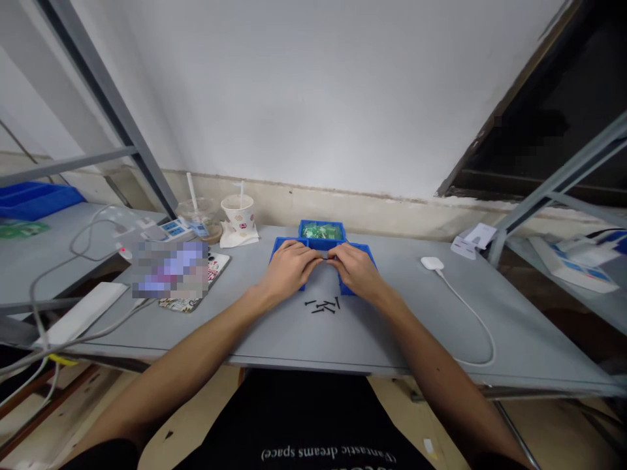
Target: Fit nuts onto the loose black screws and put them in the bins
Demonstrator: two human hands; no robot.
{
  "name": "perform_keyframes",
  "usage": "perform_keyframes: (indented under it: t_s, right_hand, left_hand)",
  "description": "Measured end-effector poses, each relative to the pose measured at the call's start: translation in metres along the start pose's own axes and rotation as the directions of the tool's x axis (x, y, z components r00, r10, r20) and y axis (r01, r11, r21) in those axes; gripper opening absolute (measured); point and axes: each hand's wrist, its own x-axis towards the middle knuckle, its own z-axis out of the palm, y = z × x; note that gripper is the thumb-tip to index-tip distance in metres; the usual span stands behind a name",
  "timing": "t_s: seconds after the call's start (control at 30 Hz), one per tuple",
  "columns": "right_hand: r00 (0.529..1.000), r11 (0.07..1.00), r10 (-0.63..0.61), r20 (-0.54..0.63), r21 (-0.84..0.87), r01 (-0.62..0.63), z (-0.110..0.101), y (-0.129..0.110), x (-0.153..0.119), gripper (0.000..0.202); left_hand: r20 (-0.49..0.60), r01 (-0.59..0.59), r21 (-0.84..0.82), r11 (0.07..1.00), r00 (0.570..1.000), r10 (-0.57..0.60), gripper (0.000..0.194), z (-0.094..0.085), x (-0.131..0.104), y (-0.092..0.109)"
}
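Observation:
My left hand (292,266) and my right hand (356,270) meet over the blue bins, fingertips almost touching. Between their pinched fingers is a small dark piece (324,256), too small to make out fully; both hands grip it. Several dark screws (326,305) lie loose on the grey table just below the hands. Under my left hand is a blue bin (278,247), and another blue bin (365,249) is partly covered by my right hand. Behind them stands a blue bin (322,222) with green-and-clear packets inside.
On the grey table (274,333), a paper cup (238,214) and a plastic cup (200,219) stand back left. A phone (215,271), power strip (179,228) and cables lie left. A white charger case (432,263) with a cable lies right. Metal frames flank the table.

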Motion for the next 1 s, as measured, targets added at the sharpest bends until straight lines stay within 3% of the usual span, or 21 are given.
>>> perform_keyframes:
  t_s: [0.3, 0.47, 1.0]
  right_hand:
    - [0.997, 0.998, 0.060, 0.047, 0.034, -0.062, 0.0003, 0.0003, -0.0022, 0.016]
    - [0.998, 0.999, 0.031, 0.048, 0.012, -0.031, 0.0012, 0.0005, -0.0015, 0.024]
    - [0.994, 0.998, 0.058, 0.095, 0.034, -0.062, 0.0018, -0.0004, -0.0025, 0.019]
  left_hand:
    - [-0.006, -0.011, -0.008, 1.000, 1.000, 0.011, 0.025, 0.0002, -0.0002, -0.0005]
    - [0.025, -0.026, -0.028, 0.999, 0.999, 0.027, 0.027, 0.0003, -0.0004, -0.0001]
    - [0.025, -0.019, -0.037, 0.999, 0.999, 0.020, 0.026, 0.0002, -0.0008, 0.0004]
